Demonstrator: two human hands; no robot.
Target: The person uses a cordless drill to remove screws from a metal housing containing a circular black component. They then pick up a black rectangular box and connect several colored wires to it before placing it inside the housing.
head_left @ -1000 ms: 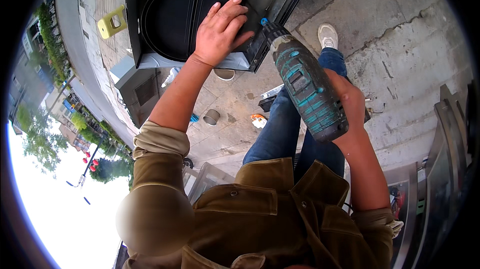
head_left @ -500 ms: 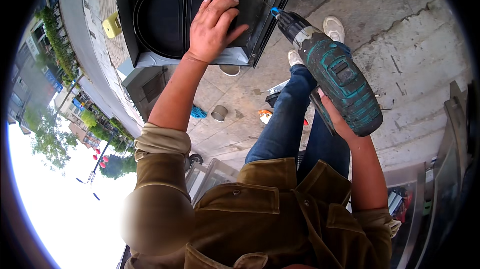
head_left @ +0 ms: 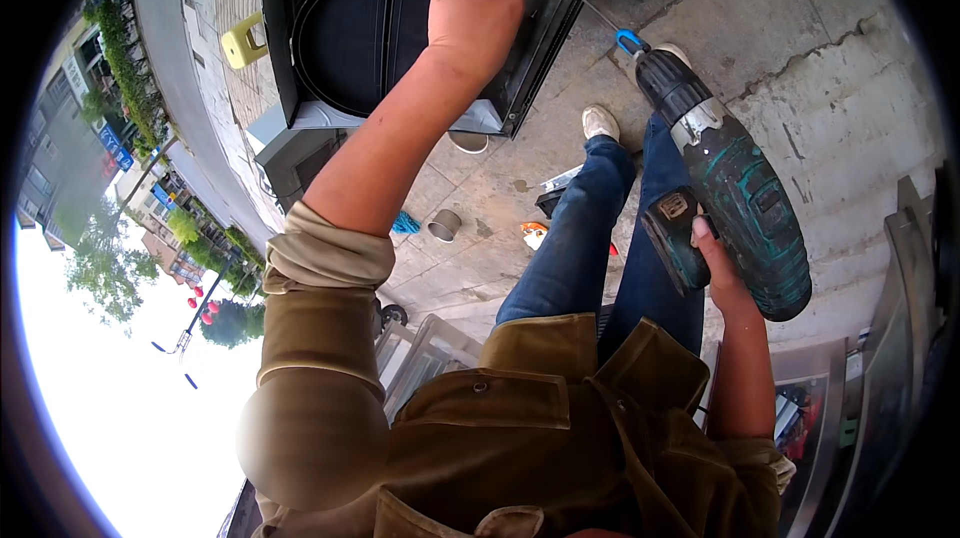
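Observation:
My left hand [head_left: 476, 8] is curled over the upper right of a black panel with a large circular rim [head_left: 335, 43], set in a dark metal housing [head_left: 532, 48]; what its fingertips grip is hidden. My right hand [head_left: 720, 258] grips a black-and-teal cordless drill [head_left: 750, 218] by the handle, battery [head_left: 672, 228] toward my legs. A blue ring [head_left: 628, 41] is at the chuck, and a long thin bit [head_left: 590, 3] points up-left past the housing's right edge.
A yellow plastic piece [head_left: 242, 38] lies left of the housing. On the paving [head_left: 760, 8] are a grey cup [head_left: 445, 225], blue mop-like material [head_left: 406, 221], an orange-and-white item [head_left: 533, 234] and metal parts [head_left: 555, 188]. Metal frames [head_left: 890, 308] stand right; a street lies left.
My left hand has moved up and right onto the panel's corner, its fingers more curled. The drill has moved right and away from the housing, now showing its battery and long bit.

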